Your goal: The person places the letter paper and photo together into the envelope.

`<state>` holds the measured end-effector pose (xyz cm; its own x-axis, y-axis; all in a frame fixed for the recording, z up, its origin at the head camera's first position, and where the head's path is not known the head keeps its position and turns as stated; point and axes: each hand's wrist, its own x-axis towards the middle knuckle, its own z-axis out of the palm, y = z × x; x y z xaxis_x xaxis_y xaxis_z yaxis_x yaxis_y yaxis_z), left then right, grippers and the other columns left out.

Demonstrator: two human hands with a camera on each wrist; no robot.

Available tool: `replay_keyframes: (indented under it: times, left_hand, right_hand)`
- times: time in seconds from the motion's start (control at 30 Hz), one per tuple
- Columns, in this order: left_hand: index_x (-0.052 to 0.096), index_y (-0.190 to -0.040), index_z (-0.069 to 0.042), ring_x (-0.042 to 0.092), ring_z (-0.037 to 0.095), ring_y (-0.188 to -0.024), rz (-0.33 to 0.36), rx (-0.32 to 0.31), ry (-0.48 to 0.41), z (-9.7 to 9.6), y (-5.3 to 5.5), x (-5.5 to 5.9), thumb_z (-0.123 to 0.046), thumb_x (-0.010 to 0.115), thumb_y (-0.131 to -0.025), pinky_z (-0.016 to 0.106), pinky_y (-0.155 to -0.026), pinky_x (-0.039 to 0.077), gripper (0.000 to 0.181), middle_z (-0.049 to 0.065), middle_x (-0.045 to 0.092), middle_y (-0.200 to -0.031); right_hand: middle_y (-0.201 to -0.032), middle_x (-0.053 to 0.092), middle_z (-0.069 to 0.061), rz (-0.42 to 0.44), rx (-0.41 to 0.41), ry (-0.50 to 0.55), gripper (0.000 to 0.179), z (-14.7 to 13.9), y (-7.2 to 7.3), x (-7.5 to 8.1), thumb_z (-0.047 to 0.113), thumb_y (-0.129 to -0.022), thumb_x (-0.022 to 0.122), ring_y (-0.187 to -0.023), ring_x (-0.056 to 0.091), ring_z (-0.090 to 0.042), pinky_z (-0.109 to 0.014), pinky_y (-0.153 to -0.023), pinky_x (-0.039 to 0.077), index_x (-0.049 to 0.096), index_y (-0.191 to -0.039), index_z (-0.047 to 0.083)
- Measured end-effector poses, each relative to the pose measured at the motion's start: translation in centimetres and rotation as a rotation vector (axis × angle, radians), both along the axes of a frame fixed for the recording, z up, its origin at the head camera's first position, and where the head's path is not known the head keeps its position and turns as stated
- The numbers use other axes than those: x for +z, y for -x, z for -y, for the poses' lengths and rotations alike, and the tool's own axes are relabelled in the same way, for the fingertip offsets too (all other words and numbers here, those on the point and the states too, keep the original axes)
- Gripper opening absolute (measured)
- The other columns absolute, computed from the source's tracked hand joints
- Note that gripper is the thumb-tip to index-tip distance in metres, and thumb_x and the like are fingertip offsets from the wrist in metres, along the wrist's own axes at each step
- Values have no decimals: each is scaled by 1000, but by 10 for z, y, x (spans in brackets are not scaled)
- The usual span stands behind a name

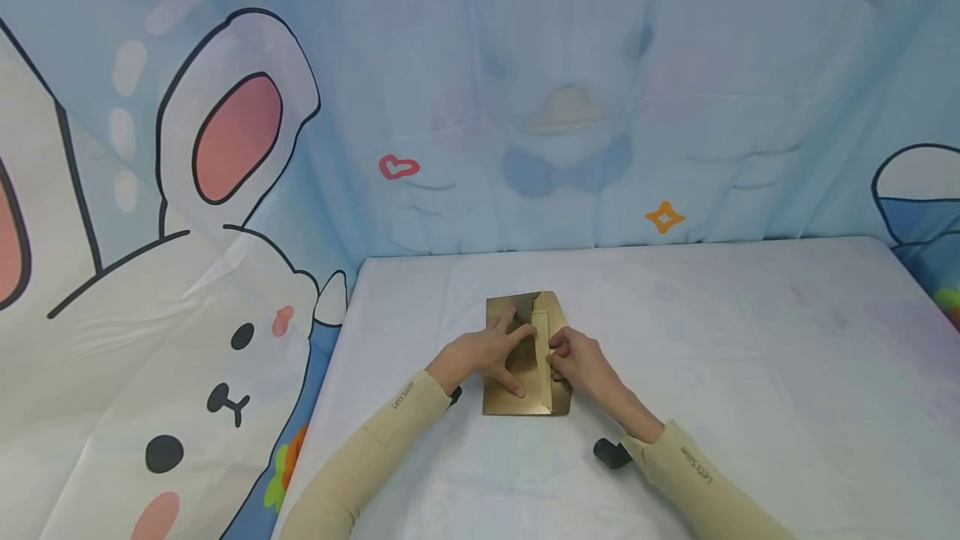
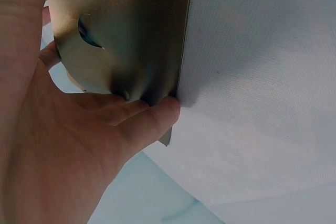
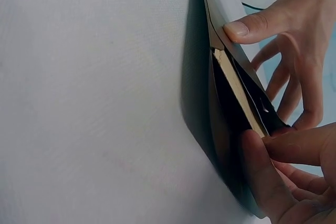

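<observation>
A flat gold cardboard envelope (image 1: 528,369) lies on the table, a tapered flap (image 1: 561,398) folded out on its right side. Along its mouth runs a tan inner edge (image 1: 543,361), also visible as a thin strip (image 3: 234,82) in the right wrist view. My left hand (image 1: 487,352) spreads its fingers and thumb over the envelope's left part. At the mouth, my right hand (image 1: 585,365) pinches the tan edge between thumb and index finger. A half-moon slot (image 2: 88,34) shows in the gold face in the left wrist view.
The table (image 1: 750,357) has a white cloth. Behind it hangs a light blue curtain (image 1: 465,107) with a printed rabbit (image 1: 225,340) at the left. A black device (image 1: 612,453) sits by the right wrist.
</observation>
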<state>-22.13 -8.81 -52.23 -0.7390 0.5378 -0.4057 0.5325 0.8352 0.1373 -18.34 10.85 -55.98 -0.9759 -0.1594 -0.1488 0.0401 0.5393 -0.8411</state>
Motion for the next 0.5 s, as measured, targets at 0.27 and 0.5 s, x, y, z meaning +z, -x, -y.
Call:
replay_keyframes:
  times: [0.27,0.5]
  left_hand:
    - [23,-154,-38,44,33,-143,5,10,12,-1,1,-1,-71,79,-68,45,-92,55,108,18,14,-168]
    - [23,-155,-38,43,33,-144,10,12,14,-1,1,0,-71,79,-69,44,-87,56,108,17,13,-168]
  right_hand:
    - [-83,71,-12,-11,9,-10,21,3,2,-4,-3,-91,66,-65,68,-13,-26,-59,56,59,-111,-6]
    - [-83,71,-12,-24,19,-9,21,6,2,-5,-3,-92,66,-64,68,-13,-26,-59,56,59,-111,-6]
